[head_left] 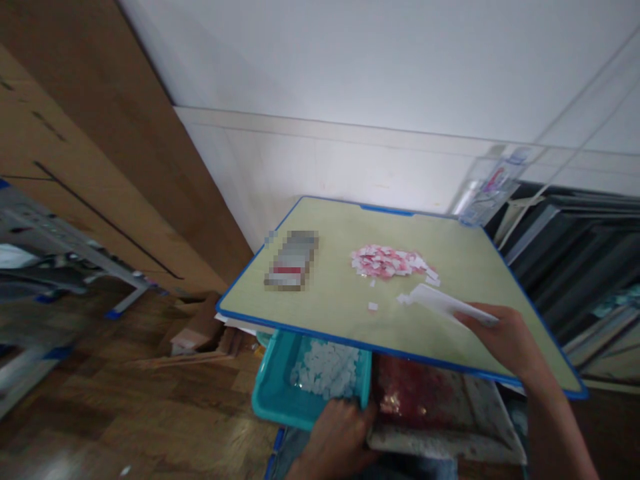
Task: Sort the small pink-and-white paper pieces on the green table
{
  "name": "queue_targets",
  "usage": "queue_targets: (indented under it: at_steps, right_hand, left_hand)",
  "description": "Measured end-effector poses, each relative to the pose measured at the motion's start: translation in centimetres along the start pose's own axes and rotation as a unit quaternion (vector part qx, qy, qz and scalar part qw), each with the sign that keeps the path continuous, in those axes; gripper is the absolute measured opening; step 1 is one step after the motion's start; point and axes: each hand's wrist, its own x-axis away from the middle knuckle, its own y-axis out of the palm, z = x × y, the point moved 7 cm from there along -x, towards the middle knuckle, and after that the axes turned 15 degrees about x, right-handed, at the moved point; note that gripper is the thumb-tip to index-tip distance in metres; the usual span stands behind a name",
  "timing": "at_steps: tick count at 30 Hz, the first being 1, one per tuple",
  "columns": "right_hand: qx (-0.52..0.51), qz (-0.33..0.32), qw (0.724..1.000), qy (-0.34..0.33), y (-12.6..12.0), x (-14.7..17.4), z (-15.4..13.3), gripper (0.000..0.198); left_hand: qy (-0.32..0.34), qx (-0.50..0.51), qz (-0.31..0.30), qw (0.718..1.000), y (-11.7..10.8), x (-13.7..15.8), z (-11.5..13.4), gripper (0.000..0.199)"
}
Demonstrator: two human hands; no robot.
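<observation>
My right hand [505, 333] is closed on a thin white card [440, 301], holding it slanted over the small table [320, 313]. The card's far end is beside a few loose white pieces [403, 298]. Beyond it lies a heap of small white and pink chips [387, 261], with a single white chip [373, 307] nearer me. Below the table's front edge, my left hand [345, 430] is curled over the near rim of a teal basin [280, 407]. Its fingertips are hidden. White chips [327, 367] lie inside that basin.
A red-stained tray [445, 413] sits under the table edge, right of the basin. A blurred-out phone-shaped object [293, 260] lies on the table's left. Clear bottles [493, 190] stand at the back right corner. Dark panels [575, 260] lean at right; cardboard [200, 333] lies on the floor.
</observation>
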Motion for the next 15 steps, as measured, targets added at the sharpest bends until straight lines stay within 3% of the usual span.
queue_targets:
  at_steps: [15]
  right_hand:
    - [-0.002, 0.009, 1.0, 0.03, -0.47, 1.04, 0.44, 0.041]
  left_hand:
    - [0.0, 0.0, 0.006, 1.0, 0.09, 0.0, -0.16, 0.044]
